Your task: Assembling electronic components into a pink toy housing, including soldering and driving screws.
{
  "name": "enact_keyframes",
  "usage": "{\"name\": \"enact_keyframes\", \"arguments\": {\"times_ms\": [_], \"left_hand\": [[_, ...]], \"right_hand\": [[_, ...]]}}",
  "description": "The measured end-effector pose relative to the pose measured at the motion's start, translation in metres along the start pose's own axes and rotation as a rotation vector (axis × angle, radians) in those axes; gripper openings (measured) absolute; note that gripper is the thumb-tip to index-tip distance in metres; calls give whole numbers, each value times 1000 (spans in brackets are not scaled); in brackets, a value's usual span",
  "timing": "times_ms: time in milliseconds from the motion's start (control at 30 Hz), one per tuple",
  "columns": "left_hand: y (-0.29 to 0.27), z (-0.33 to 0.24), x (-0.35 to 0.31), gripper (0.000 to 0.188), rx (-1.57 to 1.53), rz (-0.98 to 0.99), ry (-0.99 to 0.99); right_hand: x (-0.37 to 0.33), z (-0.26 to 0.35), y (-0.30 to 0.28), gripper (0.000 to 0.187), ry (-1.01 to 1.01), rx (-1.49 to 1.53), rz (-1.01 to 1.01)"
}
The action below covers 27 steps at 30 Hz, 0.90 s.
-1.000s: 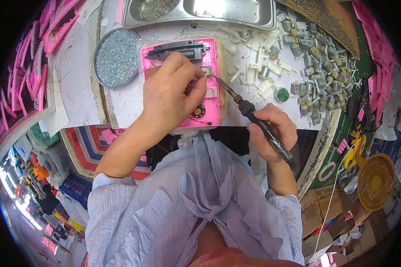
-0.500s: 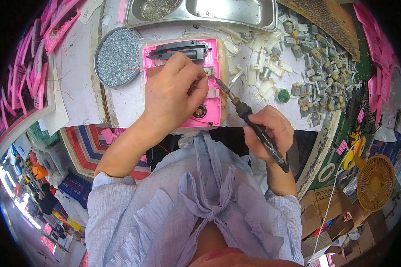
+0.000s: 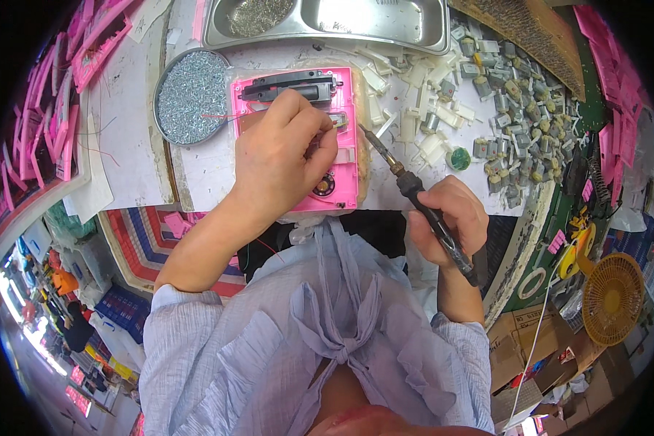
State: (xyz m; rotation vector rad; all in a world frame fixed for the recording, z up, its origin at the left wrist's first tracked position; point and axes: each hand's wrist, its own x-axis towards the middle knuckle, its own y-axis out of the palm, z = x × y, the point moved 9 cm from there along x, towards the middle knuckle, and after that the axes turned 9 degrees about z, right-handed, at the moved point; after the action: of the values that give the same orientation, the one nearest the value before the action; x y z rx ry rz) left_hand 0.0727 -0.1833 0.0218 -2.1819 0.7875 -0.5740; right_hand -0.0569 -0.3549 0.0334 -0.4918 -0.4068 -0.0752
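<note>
In my right hand (image 3: 454,221) is a soldering iron (image 3: 432,218) with a black handle, fingers wrapped round it. Its metal tip points up and left, a little right of a pink plastic housing (image 3: 347,174) and apart from it. Over the middle of the housing, my left hand (image 3: 280,149) is closed in a pinch; whatever its fingertips hold is hidden. Beside those fingertips sits a small metal part (image 3: 338,120). A black strip-shaped assembly (image 3: 291,86) lies along the housing's far side, and a round dark part (image 3: 325,183) is near its close edge. A thin red wire (image 3: 214,116) sticks out left.
Left of the housing stands a round tray of screws (image 3: 192,94). A metal tray (image 3: 374,43) is at the back. Small motors (image 3: 512,94) and white plastic parts (image 3: 432,145) cover the right side, with a small green-filled cup (image 3: 458,158). Pink housings (image 3: 47,123) pile up at far left.
My right hand has drawn the soldering iron slightly right and down, so its tip has come away from the small metal part. My left hand stays almost in place.
</note>
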Motion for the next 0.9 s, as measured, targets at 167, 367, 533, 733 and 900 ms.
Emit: {"name": "enact_keyframes", "arguments": {"times_ms": [167,367,533,733,900], "left_hand": [[1,-1,1,12,-5,16,-31],[0,0,-1,12,3,10,-55],[0,-1,0,12,48,-10,-21],[1,0,0,12,44,-15,-18],[0,-1,1,12,46,-25,-32]], "right_hand": [[2,2,0,29,-2,23,35],[3,1,-1,27,-10,34,20],[3,0,-2,26,-6,29,24],[2,0,-1,27,-5,38,23],[3,-1,1,28,-18,45,24]]}}
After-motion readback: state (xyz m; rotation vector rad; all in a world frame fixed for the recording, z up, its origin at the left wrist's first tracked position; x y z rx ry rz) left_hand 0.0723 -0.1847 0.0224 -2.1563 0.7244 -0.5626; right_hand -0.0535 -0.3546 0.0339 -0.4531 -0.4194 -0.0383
